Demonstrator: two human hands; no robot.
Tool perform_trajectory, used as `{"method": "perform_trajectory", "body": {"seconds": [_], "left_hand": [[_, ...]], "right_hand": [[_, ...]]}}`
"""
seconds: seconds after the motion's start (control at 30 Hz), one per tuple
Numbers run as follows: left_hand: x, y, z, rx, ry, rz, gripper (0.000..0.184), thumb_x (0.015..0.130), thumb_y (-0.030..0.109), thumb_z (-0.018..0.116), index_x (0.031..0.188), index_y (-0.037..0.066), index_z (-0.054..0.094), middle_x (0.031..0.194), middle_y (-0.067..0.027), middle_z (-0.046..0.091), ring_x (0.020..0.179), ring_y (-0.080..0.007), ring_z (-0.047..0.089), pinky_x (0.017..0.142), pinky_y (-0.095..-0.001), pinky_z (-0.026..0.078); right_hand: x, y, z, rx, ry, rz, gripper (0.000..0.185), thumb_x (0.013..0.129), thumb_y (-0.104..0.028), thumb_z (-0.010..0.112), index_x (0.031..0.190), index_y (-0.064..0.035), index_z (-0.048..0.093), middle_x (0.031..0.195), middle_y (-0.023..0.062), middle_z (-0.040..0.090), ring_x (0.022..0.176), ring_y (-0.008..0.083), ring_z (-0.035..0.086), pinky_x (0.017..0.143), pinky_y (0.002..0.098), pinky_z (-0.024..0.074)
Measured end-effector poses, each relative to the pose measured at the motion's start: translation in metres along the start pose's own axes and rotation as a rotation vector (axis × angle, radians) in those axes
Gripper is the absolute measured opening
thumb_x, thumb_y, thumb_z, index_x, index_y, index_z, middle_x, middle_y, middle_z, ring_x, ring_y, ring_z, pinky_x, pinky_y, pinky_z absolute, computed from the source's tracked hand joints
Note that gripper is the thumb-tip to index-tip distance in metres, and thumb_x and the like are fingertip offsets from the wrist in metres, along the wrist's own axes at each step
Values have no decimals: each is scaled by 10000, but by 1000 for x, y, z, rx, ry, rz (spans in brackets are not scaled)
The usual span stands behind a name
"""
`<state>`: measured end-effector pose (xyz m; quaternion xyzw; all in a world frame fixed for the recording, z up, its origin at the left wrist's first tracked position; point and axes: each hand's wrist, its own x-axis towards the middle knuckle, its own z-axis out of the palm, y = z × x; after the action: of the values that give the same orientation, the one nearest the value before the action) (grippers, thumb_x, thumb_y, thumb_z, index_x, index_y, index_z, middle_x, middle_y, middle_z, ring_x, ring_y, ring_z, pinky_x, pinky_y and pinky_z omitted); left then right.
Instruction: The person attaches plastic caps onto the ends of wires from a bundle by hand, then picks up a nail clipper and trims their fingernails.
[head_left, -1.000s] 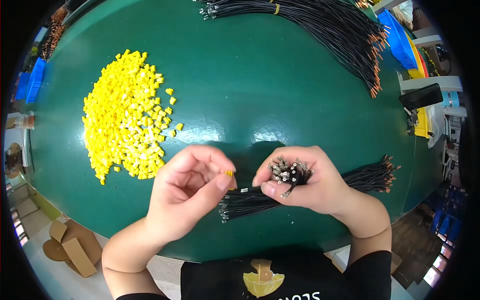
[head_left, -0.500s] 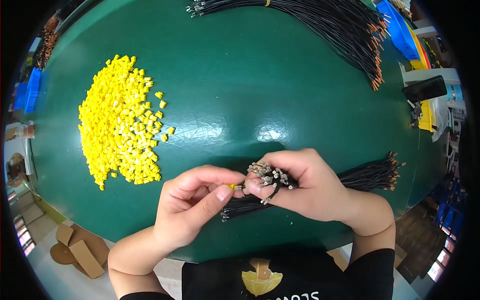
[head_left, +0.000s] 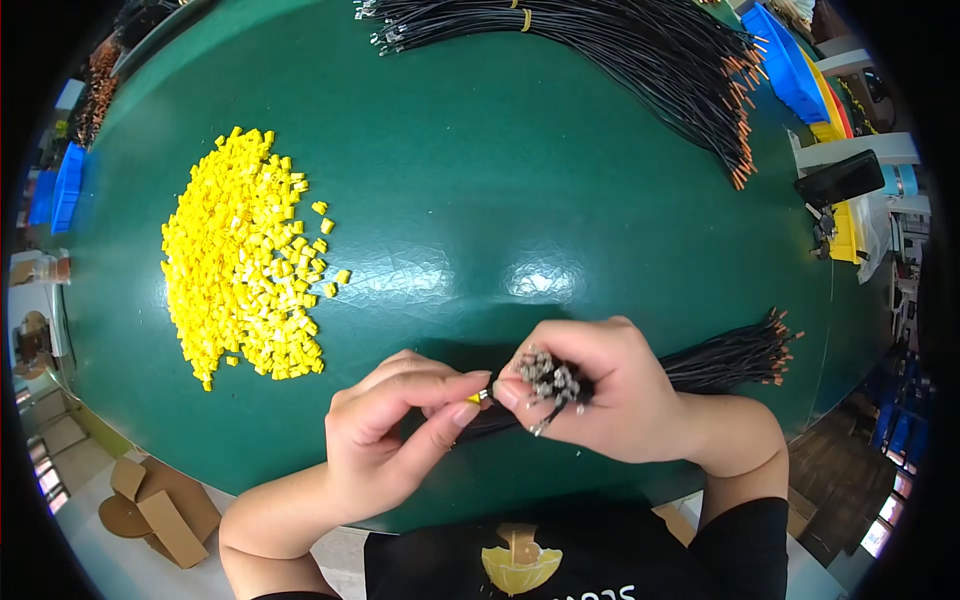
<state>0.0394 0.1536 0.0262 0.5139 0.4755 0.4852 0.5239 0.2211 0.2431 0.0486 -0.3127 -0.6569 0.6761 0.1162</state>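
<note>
Pinching yellow piece (head_left: 474,398), left hand (head_left: 385,430) in closed grip; right hand (head_left: 615,395), curled round black wires (head_left: 550,382), partly hides lower bundle (head_left: 715,360).

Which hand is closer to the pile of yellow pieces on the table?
Left. The left hand is to the right of the yellow pile, nearer the body; the right hand is farther right.

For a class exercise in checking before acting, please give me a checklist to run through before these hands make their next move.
1. Left hand pinches a yellow piece: ok.
2. Right hand grips the held wires: ok.
3. Held wires' metal tips evenly lined up: not ok, they splay.
4. Wire fully seated in the yellow piece: cannot tell, fingers hide it.
5. Loose yellow pile away from both hands: ok.
6. Far wire bundle tied: ok, yellow tie visible.
</note>
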Motion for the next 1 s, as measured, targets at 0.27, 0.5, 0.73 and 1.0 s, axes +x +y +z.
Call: {"method": "perform_trajectory", "body": {"seconds": [0.27, 0.5, 0.73, 1.0], "left_hand": [[5, 9, -4, 406, -18, 339, 206, 703, -27, 639, 890, -14, 553, 785, -104, 582, 666, -201, 547, 606, -283, 428], [3, 10, -1, 605, 35, 452, 252, 638, -27, 691, 857, -6, 567, 795, -103, 587, 665, -209, 561, 570, -286, 440], [11, 31, -30, 819, -118, 282, 307, 631, 84, 724, 881, 18, 559, 815, -92, 563, 751, -237, 543, 660, -327, 435], [65, -12, -87, 1120, 344, 96, 186, 683, 89, 666, 805, 20, 544, 754, -92, 523, 750, -266, 493, 691, -360, 404]], "right_hand": [[2, 8, 3, -8, -35, -214, 133, 768, -71, 625, 841, 20, 561, 731, 58, 603, 614, 99, 573, 558, 219, 454], [-2, 6, 4, 3, -62, -161, 140, 766, -49, 617, 879, 20, 570, 734, 60, 601, 633, 114, 577, 577, 225, 459], [2, -10, -13, -110, -81, -149, 200, 785, -7, 570, 982, 22, 573, 784, 55, 596, 700, 100, 560, 646, 218, 464], [5, -1, -6, 371, -222, 281, 236, 805, 9, 529, 1039, 18, 552, 746, 18, 564, 693, 61, 521, 607, 198, 437]]}}
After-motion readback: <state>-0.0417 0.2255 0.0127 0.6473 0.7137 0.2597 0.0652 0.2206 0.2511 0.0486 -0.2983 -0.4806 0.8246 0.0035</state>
